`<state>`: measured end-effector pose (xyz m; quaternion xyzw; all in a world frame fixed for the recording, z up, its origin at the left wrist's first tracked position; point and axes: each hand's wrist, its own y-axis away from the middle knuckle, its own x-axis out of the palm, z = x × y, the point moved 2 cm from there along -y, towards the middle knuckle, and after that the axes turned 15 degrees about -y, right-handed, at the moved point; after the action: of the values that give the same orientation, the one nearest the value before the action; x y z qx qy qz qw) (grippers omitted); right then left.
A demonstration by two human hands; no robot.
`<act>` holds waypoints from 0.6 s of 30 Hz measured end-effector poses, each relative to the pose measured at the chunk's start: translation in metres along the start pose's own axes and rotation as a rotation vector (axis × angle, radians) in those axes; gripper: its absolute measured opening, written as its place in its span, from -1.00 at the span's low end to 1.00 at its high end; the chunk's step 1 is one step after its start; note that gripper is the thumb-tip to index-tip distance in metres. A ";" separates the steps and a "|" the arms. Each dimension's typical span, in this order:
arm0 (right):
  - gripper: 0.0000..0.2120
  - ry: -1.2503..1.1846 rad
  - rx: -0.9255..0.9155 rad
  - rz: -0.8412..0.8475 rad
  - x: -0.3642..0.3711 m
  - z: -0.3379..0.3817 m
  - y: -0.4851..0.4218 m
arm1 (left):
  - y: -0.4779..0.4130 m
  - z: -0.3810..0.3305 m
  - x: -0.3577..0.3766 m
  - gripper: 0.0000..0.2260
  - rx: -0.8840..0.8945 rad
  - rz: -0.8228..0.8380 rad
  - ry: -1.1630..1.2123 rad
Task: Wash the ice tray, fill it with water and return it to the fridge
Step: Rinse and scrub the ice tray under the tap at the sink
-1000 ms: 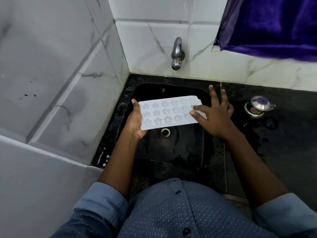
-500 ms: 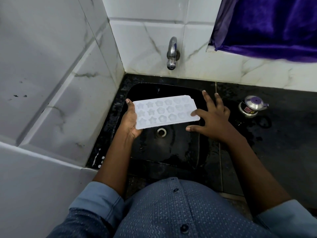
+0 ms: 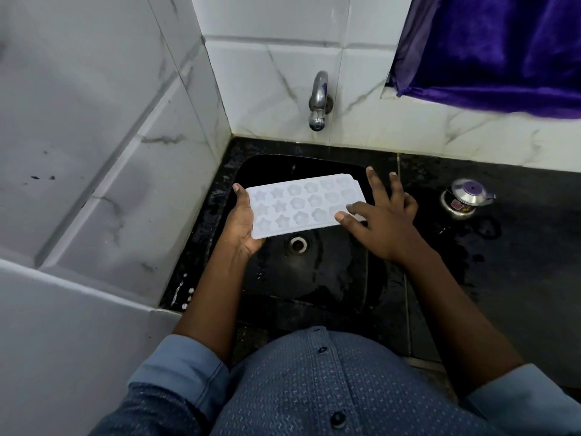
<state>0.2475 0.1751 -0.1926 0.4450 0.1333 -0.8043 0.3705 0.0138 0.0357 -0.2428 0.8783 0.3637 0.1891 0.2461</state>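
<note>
A white ice tray (image 3: 301, 204) with star and flower moulds is held level over the black sink (image 3: 314, 278), above the drain (image 3: 297, 243). My left hand (image 3: 242, 225) grips its left end, thumb on the rim. My right hand (image 3: 382, 223) is at the tray's right end with fingers spread; its thumb and forefinger rest on the tray's near right corner. The chrome tap (image 3: 318, 102) sticks out of the tiled wall behind the sink, and no water runs from it.
A small steel pot with a purple knob (image 3: 465, 198) stands on the wet black counter (image 3: 518, 262) to the right. A purple cloth (image 3: 490, 48) hangs at the upper right. White tiled walls close the left side and back.
My right hand drew back from the tray half a second ago and now touches its right corner again. My left hand keeps holding the tray over the sink.
</note>
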 end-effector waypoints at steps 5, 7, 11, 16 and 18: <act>-0.40 0.009 0.004 -0.001 0.002 0.001 0.000 | 0.001 0.002 0.003 -0.21 0.002 0.009 0.001; -0.44 0.002 0.010 -0.024 0.002 0.000 0.002 | 0.001 0.002 0.003 -0.21 -0.001 0.018 0.009; -0.41 0.001 0.013 -0.019 0.004 0.000 0.004 | 0.001 0.001 0.003 -0.20 0.002 0.015 0.022; -0.42 0.021 -0.006 -0.075 0.005 0.000 0.003 | 0.003 0.008 0.003 -0.26 -0.027 -0.011 0.040; -0.42 0.025 -0.011 -0.079 0.006 -0.001 0.003 | 0.002 0.006 0.002 -0.23 -0.028 -0.002 0.049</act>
<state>0.2484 0.1711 -0.1974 0.4474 0.1598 -0.8118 0.3394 0.0195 0.0340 -0.2461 0.8694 0.3680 0.2156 0.2495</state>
